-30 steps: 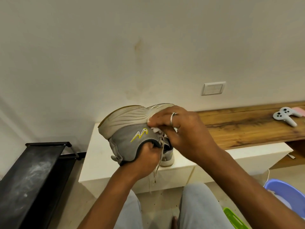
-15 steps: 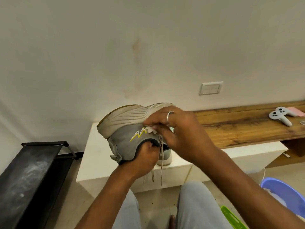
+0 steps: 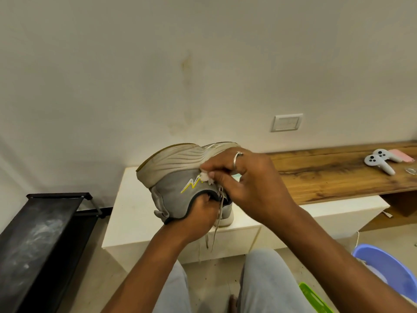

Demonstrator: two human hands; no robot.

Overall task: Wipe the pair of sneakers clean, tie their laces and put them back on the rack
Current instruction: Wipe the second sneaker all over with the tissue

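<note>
A grey sneaker [image 3: 173, 190] with a yellow zigzag logo and a pale ribbed sole is held upside down, sole up, in front of me. My left hand [image 3: 198, 215] is pushed into its opening and grips it from inside. My right hand [image 3: 246, 184] pinches a small white wipe [image 3: 206, 177] against the grey side by the logo. Loose laces [image 3: 216, 222] hang down from the shoe. A second sneaker [image 3: 226, 213] stands on the white cabinet behind my hands, mostly hidden.
The white cabinet [image 3: 135, 213] stands against the wall, joined to a wooden shelf [image 3: 327, 175] with a white game controller [image 3: 380, 162]. A black shoe rack [image 3: 38, 240] is at left. A lilac basin [image 3: 388, 269] and a green item [image 3: 313, 297] lie on the floor at right.
My right hand has slid the wipe from near the laces leftward to the yellow logo. My left hand keeps the shoe in the same pose.
</note>
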